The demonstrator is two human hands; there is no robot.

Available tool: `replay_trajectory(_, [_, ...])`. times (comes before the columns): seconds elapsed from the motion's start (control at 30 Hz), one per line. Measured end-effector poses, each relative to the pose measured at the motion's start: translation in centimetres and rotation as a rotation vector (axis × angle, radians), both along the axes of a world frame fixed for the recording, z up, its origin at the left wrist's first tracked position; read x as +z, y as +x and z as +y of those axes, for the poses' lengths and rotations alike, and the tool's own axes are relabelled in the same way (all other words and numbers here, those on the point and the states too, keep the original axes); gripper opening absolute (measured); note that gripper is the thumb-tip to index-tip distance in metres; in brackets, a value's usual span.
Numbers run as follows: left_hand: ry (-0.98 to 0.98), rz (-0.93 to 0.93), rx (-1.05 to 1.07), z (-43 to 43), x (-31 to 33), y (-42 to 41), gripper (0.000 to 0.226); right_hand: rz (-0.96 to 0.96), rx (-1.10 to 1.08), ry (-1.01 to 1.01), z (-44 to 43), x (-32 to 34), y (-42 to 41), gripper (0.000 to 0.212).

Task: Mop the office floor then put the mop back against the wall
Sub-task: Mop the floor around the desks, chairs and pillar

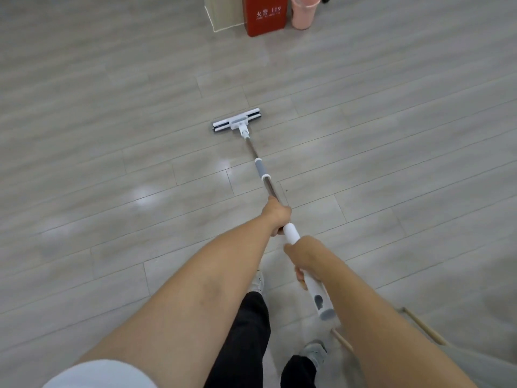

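A white and grey flat mop lies stretched out ahead of me, its head [237, 123] flat on the grey plank floor [112, 135] and its metal pole [263, 169] running back toward me. My left hand [277, 214] grips the pole just above the white handle sleeve. My right hand [300, 256] grips the white handle lower down, near its grey end cap [326, 312]. Both arms are extended. My feet in grey shoes show below the arms.
A red fire box [264, 15] and a pink bin [303, 11] stand at the far wall, beside a cream pillar base [221, 12]. Light wooden legs of some furniture [425, 326] stand at my lower right. Wet glare patches [145, 194] lie on the floor at left.
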State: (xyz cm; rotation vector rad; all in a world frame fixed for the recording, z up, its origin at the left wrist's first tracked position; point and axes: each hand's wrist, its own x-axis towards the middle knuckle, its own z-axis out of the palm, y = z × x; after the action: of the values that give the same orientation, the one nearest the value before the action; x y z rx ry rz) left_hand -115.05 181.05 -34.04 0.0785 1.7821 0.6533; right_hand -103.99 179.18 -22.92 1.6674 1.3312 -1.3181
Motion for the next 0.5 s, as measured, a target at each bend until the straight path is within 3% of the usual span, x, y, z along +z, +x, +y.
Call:
replay_trajectory(0.17, [0.005,-0.01,0.005,3.0,-1.4,-2.5,0.05,-0.007,0.084,0.013,2.7,-1.0,-2.2,0.041])
replay_trajectory(0.5, [-0.028,0.007,-0.064,-3.8,-1.1,1.8,0.059,-0.088,0.142,-0.01,-4.6,-1.4,1.7,0.042])
